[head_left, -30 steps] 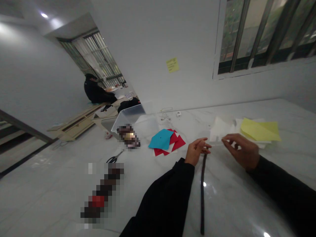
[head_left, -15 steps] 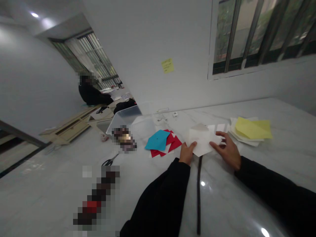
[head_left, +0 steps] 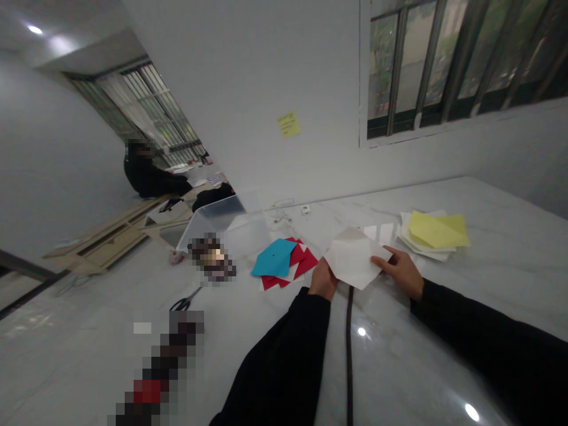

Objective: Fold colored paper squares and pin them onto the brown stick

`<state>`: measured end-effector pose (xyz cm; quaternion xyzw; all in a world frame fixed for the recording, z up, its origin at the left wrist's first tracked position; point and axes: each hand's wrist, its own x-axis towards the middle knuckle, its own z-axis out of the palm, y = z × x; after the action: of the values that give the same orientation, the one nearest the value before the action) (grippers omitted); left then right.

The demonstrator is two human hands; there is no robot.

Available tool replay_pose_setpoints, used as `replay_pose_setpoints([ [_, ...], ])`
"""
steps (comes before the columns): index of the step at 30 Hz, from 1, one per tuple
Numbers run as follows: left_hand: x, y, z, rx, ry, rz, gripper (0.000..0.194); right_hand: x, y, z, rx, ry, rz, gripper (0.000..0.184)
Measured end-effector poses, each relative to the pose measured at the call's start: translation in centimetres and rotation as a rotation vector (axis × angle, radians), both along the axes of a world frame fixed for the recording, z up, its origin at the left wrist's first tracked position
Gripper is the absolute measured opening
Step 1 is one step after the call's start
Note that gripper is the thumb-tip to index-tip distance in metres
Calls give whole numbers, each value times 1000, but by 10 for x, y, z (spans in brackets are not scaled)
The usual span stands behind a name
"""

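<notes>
A folded sheet of white paper with several corners is held up between my two hands, above the tabletop. At its left edge my left hand is closed on it, fingers partly hidden behind the sheet. My right hand pinches the right side, thumb on the front face. Just left of my left hand lies a pile of folded papers, with a blue paper on top of red papers. To the right of my right hand, yellow paper rests on white sheets.
Black-handled scissors lie at the left, near blurred-out items. A clear plastic bin stands behind them. A dark strip runs along the white marbled table toward me. A sticky note is on the wall. Another person sits far left.
My right hand has closed from spread fingers to a pinch on the white paper's right side. The paper has tilted and turned slightly. The whole view has shifted a little.
</notes>
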<state>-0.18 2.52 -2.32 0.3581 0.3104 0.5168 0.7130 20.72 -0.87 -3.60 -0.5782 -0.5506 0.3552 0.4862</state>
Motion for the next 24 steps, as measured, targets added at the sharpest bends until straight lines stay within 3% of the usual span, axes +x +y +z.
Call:
replay_pose_setpoints([
  [4, 5, -4, -10, 81, 241, 26, 49, -2, -2, 1, -24, 185, 118, 49],
  [7, 4, -4, -12, 100, 276, 63, 50, 1, -2, 3, -57, 427, 234, 54],
  [9, 3, -3, -12, 105, 268, 70, 52, 3, -2, 4, -88, 482, 273, 61],
  [17, 3, -7, -12, 142, 327, 18, 54, -3, -8, 9, -79, -13, 425, 47],
  [24, 4, -9, -10, 125, 315, -52, 56, -4, -10, 14, -107, -5, 414, 52],
])
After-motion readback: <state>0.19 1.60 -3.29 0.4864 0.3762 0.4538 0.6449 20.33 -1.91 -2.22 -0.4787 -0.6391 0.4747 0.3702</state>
